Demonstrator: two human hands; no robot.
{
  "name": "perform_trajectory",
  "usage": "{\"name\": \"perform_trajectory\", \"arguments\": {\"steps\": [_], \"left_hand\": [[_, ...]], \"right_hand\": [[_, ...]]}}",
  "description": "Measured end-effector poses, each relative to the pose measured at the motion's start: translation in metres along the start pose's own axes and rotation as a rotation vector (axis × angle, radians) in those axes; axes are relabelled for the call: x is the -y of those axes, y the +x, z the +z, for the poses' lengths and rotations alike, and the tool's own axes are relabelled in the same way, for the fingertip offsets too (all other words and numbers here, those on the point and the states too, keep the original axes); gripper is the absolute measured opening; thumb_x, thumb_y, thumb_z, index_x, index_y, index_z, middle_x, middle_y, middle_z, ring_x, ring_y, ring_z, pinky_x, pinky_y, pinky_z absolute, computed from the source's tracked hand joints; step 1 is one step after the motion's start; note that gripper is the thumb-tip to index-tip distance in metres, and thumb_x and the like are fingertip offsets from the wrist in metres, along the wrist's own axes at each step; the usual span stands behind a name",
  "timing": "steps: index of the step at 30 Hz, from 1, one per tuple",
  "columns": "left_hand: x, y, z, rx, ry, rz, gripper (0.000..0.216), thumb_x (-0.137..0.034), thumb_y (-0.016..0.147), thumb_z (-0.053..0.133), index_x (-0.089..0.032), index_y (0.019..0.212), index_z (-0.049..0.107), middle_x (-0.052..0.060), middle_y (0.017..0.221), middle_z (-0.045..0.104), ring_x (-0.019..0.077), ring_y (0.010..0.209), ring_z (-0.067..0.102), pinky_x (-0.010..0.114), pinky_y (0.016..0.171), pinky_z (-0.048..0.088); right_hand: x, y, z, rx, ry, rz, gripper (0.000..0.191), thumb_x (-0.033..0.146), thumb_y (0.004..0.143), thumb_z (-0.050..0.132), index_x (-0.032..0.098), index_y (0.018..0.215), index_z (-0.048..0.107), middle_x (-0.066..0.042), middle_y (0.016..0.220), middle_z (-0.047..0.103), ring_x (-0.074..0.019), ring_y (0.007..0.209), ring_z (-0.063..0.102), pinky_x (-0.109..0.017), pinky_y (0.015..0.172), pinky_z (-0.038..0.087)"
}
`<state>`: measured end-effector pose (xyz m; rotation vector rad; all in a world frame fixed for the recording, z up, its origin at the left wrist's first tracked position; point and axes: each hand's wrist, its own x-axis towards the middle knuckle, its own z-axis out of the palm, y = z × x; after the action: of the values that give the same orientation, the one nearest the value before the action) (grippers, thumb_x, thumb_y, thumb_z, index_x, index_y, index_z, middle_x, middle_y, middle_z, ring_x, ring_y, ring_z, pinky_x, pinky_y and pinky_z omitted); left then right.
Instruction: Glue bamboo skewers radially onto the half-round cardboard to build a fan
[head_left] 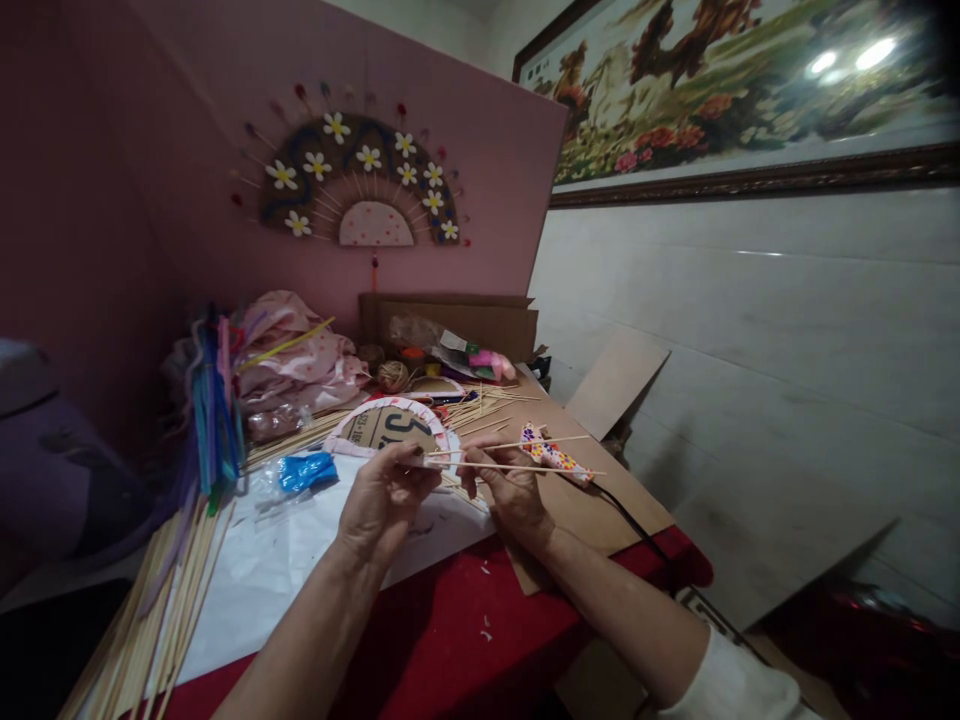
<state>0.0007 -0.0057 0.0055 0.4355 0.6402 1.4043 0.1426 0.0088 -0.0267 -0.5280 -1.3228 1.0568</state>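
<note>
Two thin wooden sticks (551, 468) stretch out to the right between my hands, spreading slightly apart toward their far tips. My left hand (386, 497) is closed in a pinch at their left ends. Further along, the fingers of my right hand (514, 497) are closed on the same sticks. Just behind my hands lies a half-round cardboard piece (367, 428) with pink fabric around its edge and printed figures on its face. Beyond my right hand rests a flower-patterned glue gun (559, 458) with a black cord.
Bundles of wooden sticks (161, 600) lie at left, beside blue and purple fuzzy stems (210, 420). A blue packet (307, 472) rests on white paper (262, 580). Pink cloth (292, 350) and a twine ball (393, 376) sit behind. A flower-decorated fan (367, 165) hangs above.
</note>
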Motion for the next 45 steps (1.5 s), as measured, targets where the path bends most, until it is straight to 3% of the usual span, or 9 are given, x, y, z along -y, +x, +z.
{"name": "perform_trajectory", "arguments": {"steps": [11,15,21,35,45], "left_hand": [[-0.0021,0.0033,-0.0009,-0.08,0.061,-0.036,0.009,-0.009,0.07,0.057,-0.011,0.062,0.06,0.003,0.054,0.062,0.013,0.051,0.059,0.024,0.051,0.047],[-0.0002,0.0038,-0.0023,-0.03,0.051,0.007,0.003,-0.008,0.066,0.063,-0.01,0.068,0.062,0.003,0.061,0.064,0.0112,0.055,0.059,0.023,0.056,0.049],[0.001,0.0015,-0.0003,0.038,0.055,0.059,0.019,-0.003,0.055,0.07,-0.01,0.07,0.062,0.004,0.065,0.065,0.012,0.059,0.06,0.024,0.061,0.049],[0.0023,0.0003,0.0024,-0.006,0.168,0.114,0.02,-0.008,0.053,0.073,-0.009,0.07,0.062,0.005,0.065,0.066,0.013,0.058,0.06,0.023,0.054,0.05],[0.0034,0.001,0.0052,-0.04,0.186,0.122,0.023,-0.007,0.051,0.074,-0.008,0.069,0.061,0.004,0.06,0.064,0.0118,0.051,0.059,0.022,0.05,0.049]], "right_hand": [[-0.0019,0.0008,-0.0025,-0.01,0.044,0.025,0.011,0.026,0.077,0.061,0.016,0.075,0.059,0.002,0.057,0.06,-0.008,0.043,0.05,-0.02,0.039,0.04],[-0.0046,0.0009,-0.0039,0.004,0.062,0.021,0.011,0.027,0.078,0.061,0.016,0.08,0.059,0.002,0.056,0.06,-0.0083,0.042,0.051,-0.02,0.038,0.04],[-0.0049,0.0012,-0.0049,0.018,0.058,0.043,0.013,0.028,0.078,0.06,0.016,0.083,0.058,0.002,0.057,0.059,-0.008,0.043,0.05,-0.02,0.039,0.04],[-0.0043,-0.0033,-0.0009,0.005,0.002,0.106,0.019,0.027,0.072,0.067,0.015,0.087,0.065,0.001,0.06,0.06,-0.0078,0.046,0.05,-0.02,0.043,0.039],[-0.0034,-0.007,-0.0021,0.071,-0.031,0.051,0.019,0.029,0.08,0.059,0.017,0.094,0.059,0.0,0.063,0.058,-0.0095,0.051,0.051,-0.022,0.046,0.04]]}}
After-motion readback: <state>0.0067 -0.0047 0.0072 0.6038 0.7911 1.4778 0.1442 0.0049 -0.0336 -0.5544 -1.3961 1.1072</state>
